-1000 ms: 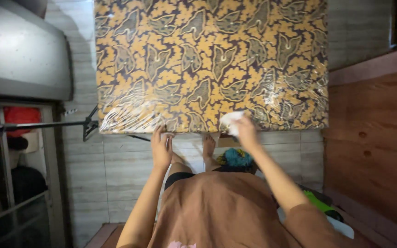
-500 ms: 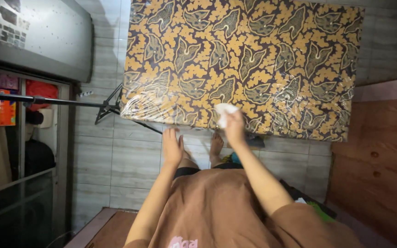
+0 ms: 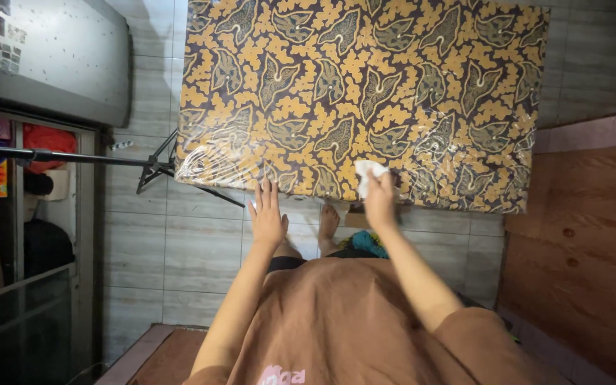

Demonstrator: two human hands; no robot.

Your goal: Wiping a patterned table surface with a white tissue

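Where grey floor tiles spread, a patterned, plastic-wrapped tabletop stands.

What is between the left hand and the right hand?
In the head view, between left hand and right hand: the patterned board's lower edge and a bare foot.

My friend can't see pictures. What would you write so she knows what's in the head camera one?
Seen from above, a person's right hand presses a white cloth onto a plastic-covered table top patterned in yellow and dark brown. Their left hand lies open and flat at the table's near edge. Below are a brown shirt, a bare foot and grey floor tiles.
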